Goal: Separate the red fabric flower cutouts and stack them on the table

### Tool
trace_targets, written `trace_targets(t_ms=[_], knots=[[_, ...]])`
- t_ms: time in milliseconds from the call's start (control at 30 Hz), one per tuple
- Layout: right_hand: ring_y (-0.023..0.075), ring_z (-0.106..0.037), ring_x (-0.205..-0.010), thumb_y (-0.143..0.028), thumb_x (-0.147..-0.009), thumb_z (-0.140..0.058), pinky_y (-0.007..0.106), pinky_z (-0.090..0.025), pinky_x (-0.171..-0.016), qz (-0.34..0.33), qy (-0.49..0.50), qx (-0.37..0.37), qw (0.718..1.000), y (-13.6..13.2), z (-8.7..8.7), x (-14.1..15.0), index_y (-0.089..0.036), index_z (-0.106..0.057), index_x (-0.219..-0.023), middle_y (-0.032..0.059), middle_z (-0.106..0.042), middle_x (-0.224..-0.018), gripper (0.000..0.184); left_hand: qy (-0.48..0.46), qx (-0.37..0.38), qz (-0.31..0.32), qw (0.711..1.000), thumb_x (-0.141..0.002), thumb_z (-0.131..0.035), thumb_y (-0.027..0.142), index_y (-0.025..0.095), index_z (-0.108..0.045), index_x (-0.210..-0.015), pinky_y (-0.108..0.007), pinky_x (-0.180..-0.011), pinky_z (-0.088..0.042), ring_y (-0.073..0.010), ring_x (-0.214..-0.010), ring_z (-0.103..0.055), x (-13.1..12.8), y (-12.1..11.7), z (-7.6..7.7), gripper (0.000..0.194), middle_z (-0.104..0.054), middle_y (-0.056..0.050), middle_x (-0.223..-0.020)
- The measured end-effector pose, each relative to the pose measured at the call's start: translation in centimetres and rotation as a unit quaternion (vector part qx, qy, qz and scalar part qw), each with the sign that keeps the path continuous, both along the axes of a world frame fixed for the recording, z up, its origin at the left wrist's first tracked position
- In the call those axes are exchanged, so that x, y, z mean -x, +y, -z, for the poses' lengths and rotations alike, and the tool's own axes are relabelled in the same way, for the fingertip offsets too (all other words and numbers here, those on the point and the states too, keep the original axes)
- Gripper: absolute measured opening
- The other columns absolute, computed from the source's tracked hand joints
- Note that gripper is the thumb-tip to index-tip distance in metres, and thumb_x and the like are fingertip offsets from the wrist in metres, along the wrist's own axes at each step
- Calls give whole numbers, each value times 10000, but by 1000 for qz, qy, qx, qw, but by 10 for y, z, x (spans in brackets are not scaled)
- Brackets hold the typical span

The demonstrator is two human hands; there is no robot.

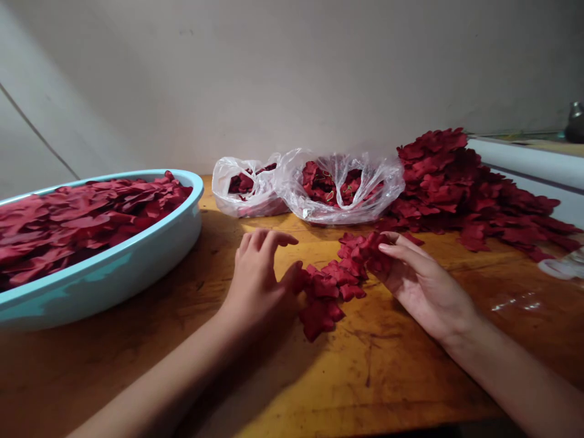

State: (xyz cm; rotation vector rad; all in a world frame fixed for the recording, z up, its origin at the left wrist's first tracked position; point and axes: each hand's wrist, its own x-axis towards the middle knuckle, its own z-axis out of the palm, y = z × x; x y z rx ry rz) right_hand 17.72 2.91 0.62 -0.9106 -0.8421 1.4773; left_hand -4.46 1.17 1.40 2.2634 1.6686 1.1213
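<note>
A string of dark red fabric petals (335, 277) hangs in a loose curve above the wooden table (356, 383). Its upper right end is pinched between the thumb and fingers of my right hand (422, 283). My left hand (260, 274) is beside the lower left end, fingers curved and thumb spread apart from them. The left thumb is close to the petals; whether it touches them I cannot tell. Whatever thread or wire joins the petals is hidden by them.
At the left stands a light blue basin (177, 234) heaped with red petals. Behind my hands sit a smaller plastic bag (228, 198) and a larger plastic bag (310, 210), both holding red petals. A tall petal pile (438, 176) lies at the back right, against a wall.
</note>
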Motion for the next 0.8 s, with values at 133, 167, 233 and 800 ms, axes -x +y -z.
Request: trace_targets(t_ms=[133, 167, 233, 800], knots=[[106, -635, -761, -213, -705, -702, 184, -522, -691, -11, -24, -6, 1000, -1, 1, 0, -263, -632, -849, -61, -675, -822, 168, 142, 5, 113, 983, -840, -545, 292, 237, -629, -1009, -381, -867, -379, -244, -1011, -511, -12, -8, 8, 196, -633, -60, -1032], [105, -633, -761, -208, -713, -693, 179, -519, -687, -12, -27, -7, 1000, -1, 1, 0, -261, -632, -851, -58, -672, -826, 159, 167, 34, 146, 974, -849, -535, 301, 242, -642, -1002, -371, -846, -389, -240, -980, -538, -14, -8, 9, 195, -659, -54, -998], [107, -632, -760, -198, -715, -688, 177, -517, -678, -11, -28, -7, 1000, 0, 1, 1, -259, -632, -860, -53, -669, -830, 167, 202, 79, 183, 959, -863, -512, 289, 229, -659, -998, -361, -823, -404, -234, -921, -581, -16, -8, 8, 208, -691, -60, -942], [83, -625, -739, -179, -711, -697, 137, -495, -663, -21, -6, 4, 1000, -1, 3, 1, -253, -648, -862, -59, -679, -828, 175, -165, 182, 69, 967, -749, -646, 372, 171, -578, -674, -225, -578, -411, -137, -634, -575, -5, 2, 13, 225, -655, -3, -701]])
